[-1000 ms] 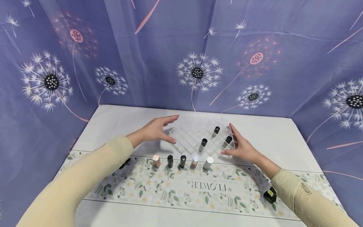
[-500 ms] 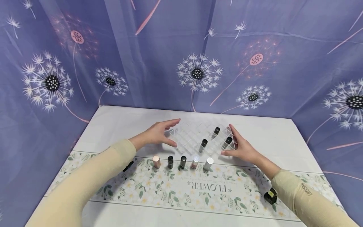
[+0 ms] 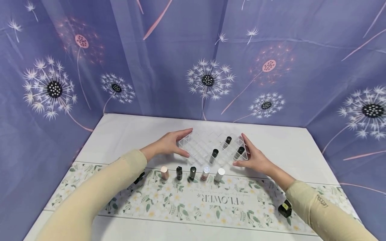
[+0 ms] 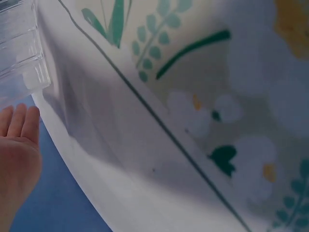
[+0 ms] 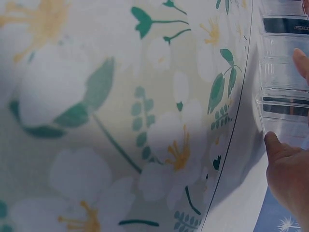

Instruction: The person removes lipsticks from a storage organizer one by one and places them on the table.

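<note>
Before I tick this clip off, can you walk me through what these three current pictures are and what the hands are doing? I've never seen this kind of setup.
No machine here: a person wears three cameras. The wide picture comes from the head camera, looking down at a table covered by a floral cloth. The two close-up pictures come from cameras on the wrists, so they mostly show the cloth and a corner of the plastic.

In the middle stands a clear plastic organiser divided into small cells; three dark-capped bottles stand in it. In front of it is a row of five small bottles on the cloth.

The left hand and the right hand are at the organiser's two sides, fingers fairly straight. Whether they touch it, or have any grip on it, I cannot tell.
</note>
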### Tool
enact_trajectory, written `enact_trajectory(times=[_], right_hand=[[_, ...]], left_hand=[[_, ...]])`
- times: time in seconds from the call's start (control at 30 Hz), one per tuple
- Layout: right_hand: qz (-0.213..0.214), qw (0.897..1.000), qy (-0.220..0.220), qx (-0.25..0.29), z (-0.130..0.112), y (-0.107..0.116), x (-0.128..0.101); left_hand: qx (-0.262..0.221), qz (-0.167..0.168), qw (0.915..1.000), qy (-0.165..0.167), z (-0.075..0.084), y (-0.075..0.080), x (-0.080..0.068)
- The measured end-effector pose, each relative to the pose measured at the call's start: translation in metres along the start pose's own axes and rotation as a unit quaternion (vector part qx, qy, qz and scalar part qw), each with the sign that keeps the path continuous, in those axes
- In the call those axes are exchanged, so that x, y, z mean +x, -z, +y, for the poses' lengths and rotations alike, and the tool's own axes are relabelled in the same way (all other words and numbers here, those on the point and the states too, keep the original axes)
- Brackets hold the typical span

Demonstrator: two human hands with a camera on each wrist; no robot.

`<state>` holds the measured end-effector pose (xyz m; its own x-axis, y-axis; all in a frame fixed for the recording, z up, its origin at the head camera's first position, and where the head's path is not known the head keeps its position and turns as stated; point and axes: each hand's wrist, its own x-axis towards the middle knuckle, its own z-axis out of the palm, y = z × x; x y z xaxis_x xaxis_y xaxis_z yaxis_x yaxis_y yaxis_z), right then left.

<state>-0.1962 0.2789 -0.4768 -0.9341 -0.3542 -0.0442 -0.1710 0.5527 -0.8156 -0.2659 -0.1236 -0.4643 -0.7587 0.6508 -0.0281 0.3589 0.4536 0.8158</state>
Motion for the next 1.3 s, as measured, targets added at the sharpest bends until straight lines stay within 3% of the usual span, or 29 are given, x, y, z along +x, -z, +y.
enact_trajectory(times=[0.63,1.07,1.3], right_hand=[[-0.007,1.000,-0.008,-0.003,0.002,0.001,-0.004],[-0.012,1.000,-0.002,-0.015,-0.006,0.001,-0.001],[-0.035,0.999,0.019,-0.026,-0.011,0.009,-0.006]], left_hand=[[-0.020,-0.002,0.9995,0.023,-0.009,-0.010,0.000],[0.000,0.007,0.9997,0.025,-0.005,-0.005,-0.003],[-0.003,0.007,0.9996,0.027,-0.005,-0.003,-0.003]])
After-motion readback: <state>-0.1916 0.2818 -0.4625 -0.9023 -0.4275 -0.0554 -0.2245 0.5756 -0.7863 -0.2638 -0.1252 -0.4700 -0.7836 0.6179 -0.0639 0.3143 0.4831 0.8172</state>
